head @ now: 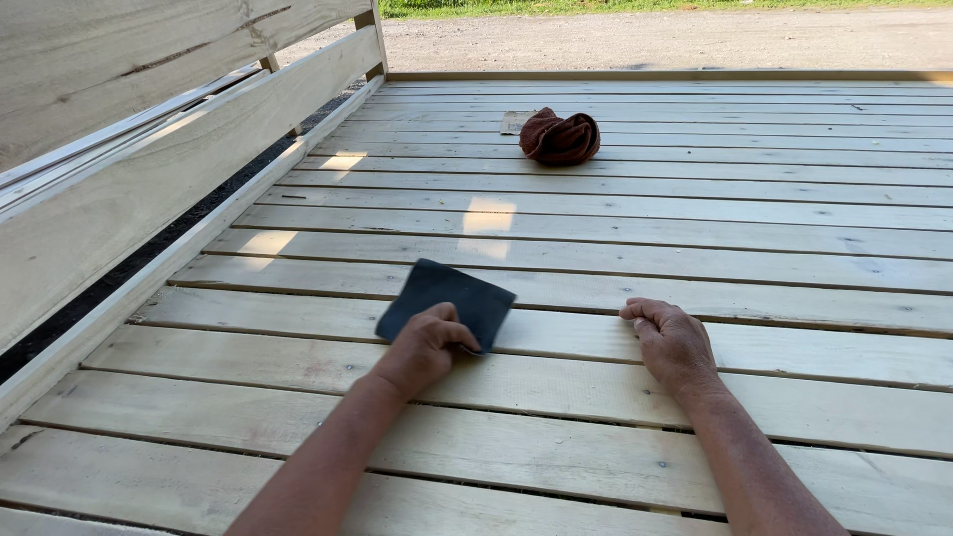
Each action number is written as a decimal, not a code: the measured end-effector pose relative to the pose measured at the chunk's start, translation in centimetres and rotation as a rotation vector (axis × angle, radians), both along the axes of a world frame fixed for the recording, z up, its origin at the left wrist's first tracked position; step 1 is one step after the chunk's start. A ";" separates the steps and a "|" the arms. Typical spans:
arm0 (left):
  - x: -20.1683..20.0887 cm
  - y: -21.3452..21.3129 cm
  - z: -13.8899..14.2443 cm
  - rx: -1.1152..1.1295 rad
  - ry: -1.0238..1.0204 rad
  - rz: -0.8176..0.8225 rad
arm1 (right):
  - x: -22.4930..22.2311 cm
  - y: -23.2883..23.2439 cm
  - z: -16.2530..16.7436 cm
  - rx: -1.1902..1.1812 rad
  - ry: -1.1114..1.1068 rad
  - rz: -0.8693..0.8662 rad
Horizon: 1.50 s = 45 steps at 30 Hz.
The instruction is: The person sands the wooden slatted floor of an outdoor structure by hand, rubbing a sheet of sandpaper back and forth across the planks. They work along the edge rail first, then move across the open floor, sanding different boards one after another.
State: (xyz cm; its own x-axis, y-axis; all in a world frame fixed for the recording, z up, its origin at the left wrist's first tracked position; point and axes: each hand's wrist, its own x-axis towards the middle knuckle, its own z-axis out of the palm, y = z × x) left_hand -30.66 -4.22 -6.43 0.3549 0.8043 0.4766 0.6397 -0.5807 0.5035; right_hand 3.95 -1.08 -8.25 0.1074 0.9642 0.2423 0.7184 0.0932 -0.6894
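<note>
Sandpaper sheet (446,300), dark and roughly square, lies flat on the slatted wooden deck (695,199), pinned at its near edge under the left hand (425,344). The fingers of that hand are curled down onto the sheet, pressing it against a slat rather than pinching it. The right hand (673,340) rests well to the right of the grip, fingers bent loosely with the tips on the bare wood, holding nothing.

Recommended technique, as a judgement: keep the sheet flat beneath the fingers, stroke along the length of the slat, apply even pressure, and prevent the free far corner from catching in the gaps between slats. The right hand serves well as a brace.

Count:
- Sandpaper sheets in hand: one.
- Hands: two.
- Cloths: one, a bundled reddish-brown cloth (561,137), well beyond the grip and to the right.
- Small flat brownish pieces: one (515,121), just beside the cloth; its kind cannot be told.
- Backrest boards (149,169): rising to the left of the grip.
</note>
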 end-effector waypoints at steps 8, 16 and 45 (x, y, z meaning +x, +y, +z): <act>4.1 0.1 -0.9 0.023 0.072 0.032 | 0.0 0.5 -0.5 0.059 -0.066 0.015; 1.1 -1.0 0.4 -0.001 0.069 0.069 | -0.1 0.1 -0.2 0.029 -0.030 0.011; 12.2 -0.2 -0.8 0.015 0.029 -0.041 | 0.0 0.3 0.0 -0.013 -0.031 -0.017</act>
